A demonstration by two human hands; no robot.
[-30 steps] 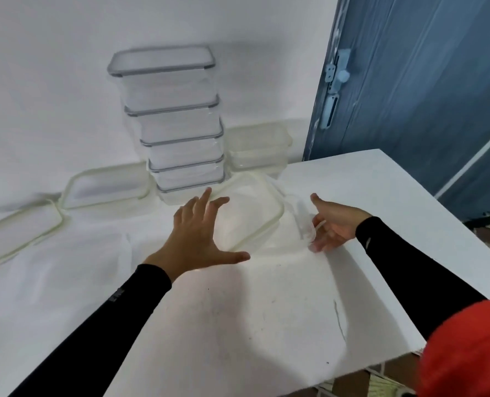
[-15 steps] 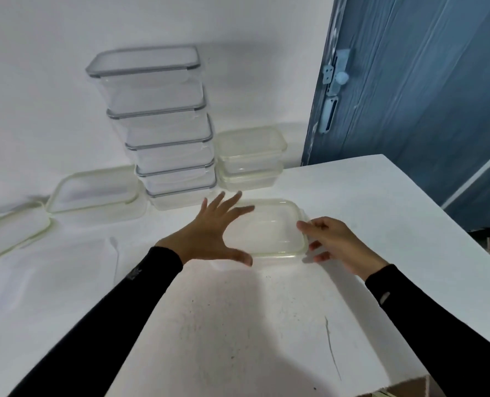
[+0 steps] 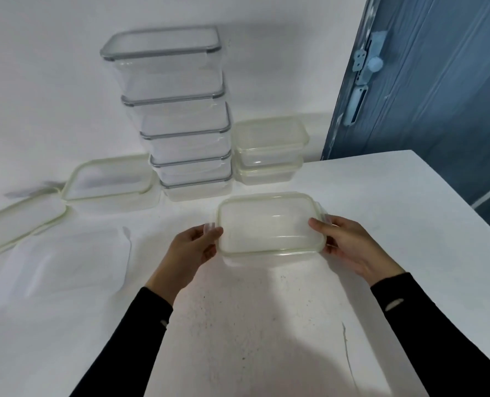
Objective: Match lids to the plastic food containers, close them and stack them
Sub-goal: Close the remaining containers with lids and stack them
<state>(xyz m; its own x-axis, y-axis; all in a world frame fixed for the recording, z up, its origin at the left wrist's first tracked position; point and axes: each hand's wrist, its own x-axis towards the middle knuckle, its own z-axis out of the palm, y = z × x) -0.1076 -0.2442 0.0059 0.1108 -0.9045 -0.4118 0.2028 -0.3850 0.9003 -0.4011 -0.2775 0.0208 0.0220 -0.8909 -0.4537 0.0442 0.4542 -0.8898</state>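
Both arms are stretching forward over the counter [image 3: 266,325]. The left hand [image 3: 192,252] and right hand [image 3: 349,245] are gripping opposite ends of the lidded box [image 3: 269,224], fingers curled.

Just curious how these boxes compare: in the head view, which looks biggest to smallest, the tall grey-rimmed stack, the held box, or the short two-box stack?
1. tall grey-rimmed stack
2. held box, though it sits nearest the camera, so its rank is unsure
3. short two-box stack
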